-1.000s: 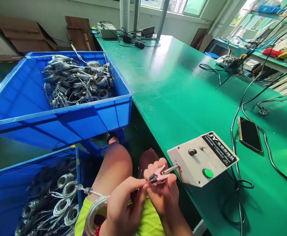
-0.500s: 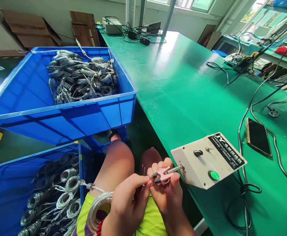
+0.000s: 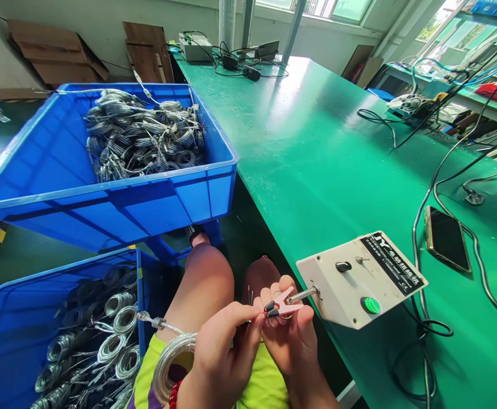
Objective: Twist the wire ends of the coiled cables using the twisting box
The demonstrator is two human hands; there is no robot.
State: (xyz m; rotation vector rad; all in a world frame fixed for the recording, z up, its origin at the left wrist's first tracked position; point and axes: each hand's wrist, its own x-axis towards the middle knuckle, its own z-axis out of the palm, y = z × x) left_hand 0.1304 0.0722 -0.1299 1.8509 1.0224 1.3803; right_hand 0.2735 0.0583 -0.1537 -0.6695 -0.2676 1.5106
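My left hand (image 3: 226, 341) is closed, with a coil of clear cable (image 3: 174, 363) hanging in it beside a red bead bracelet. Its thumb and forefinger pinch the cable's thin wire end at the black tips of a pink spring clip (image 3: 284, 307). This clip sits on the metal shaft of a beige box-shaped machine (image 3: 337, 284). Around the clip curls my right hand (image 3: 288, 335), its fingers behind and its thumb by the lower handle. A clear connector (image 3: 157, 322) on the cable sticks out to the left. The wire between the black tips is mostly hidden.
A large blue bin (image 3: 167, 196) holds heaped clear cable coils (image 3: 146, 133). Below it, another blue bin (image 3: 1, 318) contains more coils (image 3: 112, 346). On the green table (image 3: 316, 159) lie a phone (image 3: 446, 237) and black cords (image 3: 418, 216). The machine stands near the table's edge.
The clip's black tips have come closer together and its handles have spread apart. My right fingers have eased their squeeze; my left hand has barely moved.
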